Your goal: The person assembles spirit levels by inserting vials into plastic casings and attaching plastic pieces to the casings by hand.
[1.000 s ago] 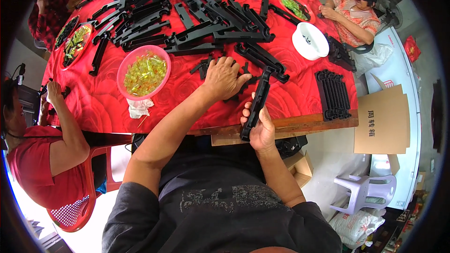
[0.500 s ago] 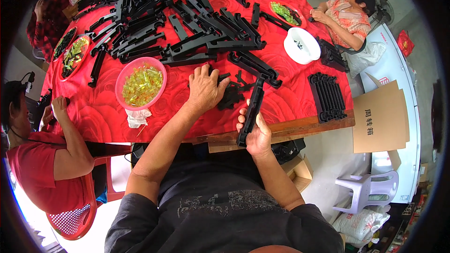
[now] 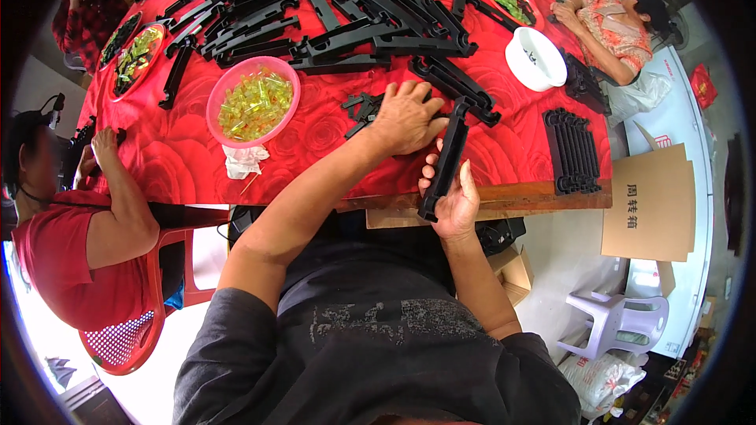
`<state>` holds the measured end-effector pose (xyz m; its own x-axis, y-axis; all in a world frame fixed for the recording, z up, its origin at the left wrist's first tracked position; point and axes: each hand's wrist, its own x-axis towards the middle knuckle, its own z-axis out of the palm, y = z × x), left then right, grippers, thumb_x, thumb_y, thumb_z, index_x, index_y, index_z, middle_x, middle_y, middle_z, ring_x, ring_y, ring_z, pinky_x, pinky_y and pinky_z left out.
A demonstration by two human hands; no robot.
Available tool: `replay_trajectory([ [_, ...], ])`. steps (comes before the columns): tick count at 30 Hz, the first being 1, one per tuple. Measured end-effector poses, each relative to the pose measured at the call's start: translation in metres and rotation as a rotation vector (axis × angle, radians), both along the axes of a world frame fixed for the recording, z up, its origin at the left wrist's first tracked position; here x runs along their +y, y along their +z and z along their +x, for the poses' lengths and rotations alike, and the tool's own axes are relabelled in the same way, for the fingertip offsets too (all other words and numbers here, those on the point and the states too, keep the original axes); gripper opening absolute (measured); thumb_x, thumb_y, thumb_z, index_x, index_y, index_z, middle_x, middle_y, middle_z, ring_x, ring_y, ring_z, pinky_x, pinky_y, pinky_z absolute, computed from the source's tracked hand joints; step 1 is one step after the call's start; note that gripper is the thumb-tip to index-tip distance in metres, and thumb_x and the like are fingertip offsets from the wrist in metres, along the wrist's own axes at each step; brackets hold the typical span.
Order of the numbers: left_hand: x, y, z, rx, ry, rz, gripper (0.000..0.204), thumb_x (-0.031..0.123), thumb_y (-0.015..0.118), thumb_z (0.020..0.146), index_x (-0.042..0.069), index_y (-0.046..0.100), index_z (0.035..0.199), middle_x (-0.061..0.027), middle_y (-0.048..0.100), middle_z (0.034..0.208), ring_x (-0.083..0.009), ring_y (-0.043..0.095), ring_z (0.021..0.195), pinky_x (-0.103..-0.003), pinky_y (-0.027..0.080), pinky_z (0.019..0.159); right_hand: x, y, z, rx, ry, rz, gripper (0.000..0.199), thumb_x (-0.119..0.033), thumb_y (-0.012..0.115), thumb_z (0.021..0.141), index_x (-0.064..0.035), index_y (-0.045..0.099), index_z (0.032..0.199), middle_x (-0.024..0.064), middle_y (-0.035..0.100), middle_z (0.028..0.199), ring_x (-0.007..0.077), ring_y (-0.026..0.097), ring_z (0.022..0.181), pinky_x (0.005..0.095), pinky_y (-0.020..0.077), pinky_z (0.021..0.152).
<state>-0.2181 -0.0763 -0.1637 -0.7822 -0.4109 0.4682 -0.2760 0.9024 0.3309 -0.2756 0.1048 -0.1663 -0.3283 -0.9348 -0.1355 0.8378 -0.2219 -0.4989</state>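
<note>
Right hand (image 3: 455,211) grips black bar (image 3: 446,161), tilted over near edge of table (image 3: 543,199). Left hand (image 3: 404,120) palm-down beside small black pieces (image 3: 362,109); cannot tell if holding any. Risk: slackened grip could drop bar past edge; careless sweep could scatter pieces. Carton (image 3: 663,216): dark printed characters. Shirt (image 3: 386,386): worn print, unreadable.

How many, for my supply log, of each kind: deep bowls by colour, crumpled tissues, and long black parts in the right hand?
Deep pink bowl: 1
Deep white bowl: 1
Crumpled white tissue: 1
Long black part in the right hand: 1
Total: 4
</note>
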Motion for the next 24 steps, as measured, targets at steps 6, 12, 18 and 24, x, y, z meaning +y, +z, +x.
replay_trajectory([
  [6,0.006,-0.002,-0.007,-0.117,-0.018,-0.024,0.046,0.049,0.056,0.091,0.013,0.067,0.118,-0.0131,0.057,0.125,-0.0323,0.051,0.120,-0.055,0.036,0.100,0.001,0.002,-0.001,-0.040,-0.005,0.014,0.058,-0.048,0.039,0.106,-0.0030,0.045,0.142,0.0111,0.060,0.113,0.0203,0.057,0.092,0.0332,0.0511,0.080],
  [12,0.010,0.015,0.022,-0.248,0.101,0.054,0.050,0.052,0.056,0.092,0.007,0.068,0.110,-0.0137,0.059,0.119,-0.0332,0.051,0.117,-0.059,0.035,0.100,-0.003,0.002,-0.004,-0.041,0.022,0.013,0.058,-0.048,0.042,0.105,-0.0028,0.045,0.142,0.0103,0.060,0.113,0.0199,0.057,0.093,0.0331,0.0515,0.082],
  [18,-0.009,0.007,0.046,0.103,0.327,-0.024,0.052,0.054,0.056,0.092,0.008,0.067,0.111,-0.0191,0.057,0.117,-0.0375,0.050,0.114,-0.059,0.040,0.093,-0.002,-0.004,-0.004,-0.056,0.031,-0.014,0.056,-0.046,0.043,0.105,-0.0056,0.044,0.145,0.0120,0.063,0.114,0.0211,0.061,0.095,0.0356,0.0535,0.083],
  [24,-0.001,-0.005,0.070,-0.005,0.329,0.010,0.052,0.054,0.054,0.093,0.007,0.066,0.112,-0.0202,0.056,0.119,-0.0379,0.051,0.114,-0.052,0.043,0.090,-0.001,-0.006,-0.003,-0.063,0.027,-0.014,0.057,-0.044,0.045,0.105,-0.0048,0.042,0.146,0.0129,0.063,0.116,0.0216,0.061,0.096,0.0362,0.0535,0.086],
])
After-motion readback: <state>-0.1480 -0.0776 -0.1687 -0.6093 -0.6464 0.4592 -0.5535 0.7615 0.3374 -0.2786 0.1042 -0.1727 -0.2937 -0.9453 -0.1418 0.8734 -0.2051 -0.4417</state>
